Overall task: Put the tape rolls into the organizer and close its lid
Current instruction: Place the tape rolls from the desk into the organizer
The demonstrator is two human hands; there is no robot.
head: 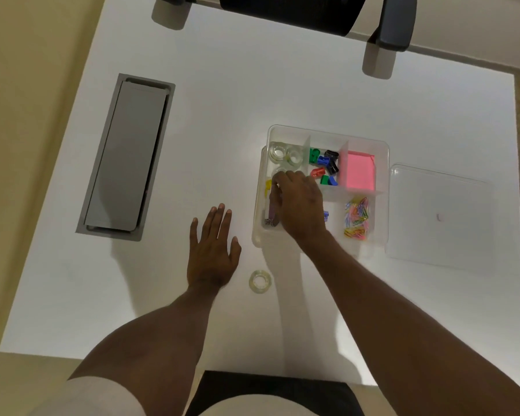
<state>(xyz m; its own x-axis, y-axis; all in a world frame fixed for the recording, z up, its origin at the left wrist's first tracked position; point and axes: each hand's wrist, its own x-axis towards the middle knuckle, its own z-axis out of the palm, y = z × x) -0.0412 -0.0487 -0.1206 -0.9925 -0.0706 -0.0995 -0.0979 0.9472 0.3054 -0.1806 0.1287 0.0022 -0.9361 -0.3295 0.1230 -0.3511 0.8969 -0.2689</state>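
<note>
Step in hand: loading tape rolls into the organizer [327, 132], as I judge it; the lid is not yet on.
Right hand [300, 202]: reaching into the organizer's far-left compartment; its fingers [278, 183] curl down over a clear roll [279, 171] there; whether they pinch it or have let it go I cannot tell.
Left hand [212, 250]: lying flat on the worktop [222, 115], fingers spread and released, grasping nothing.
Tape rolls stowed: two clear rolls [285, 154] side by side at the far end of that same compartment.
Tape roll left out: one roll [261, 281] on the worktop, just beside the left hand and near the organizer's front edge.
Lid [439, 217]: clear, lying flat on the worktop to the right of the organizer, close alongside it.
Next move calls for: freeing the right hand; fetching the last roll into the same compartment; then carrying the lid across and seating it squarely.
</note>
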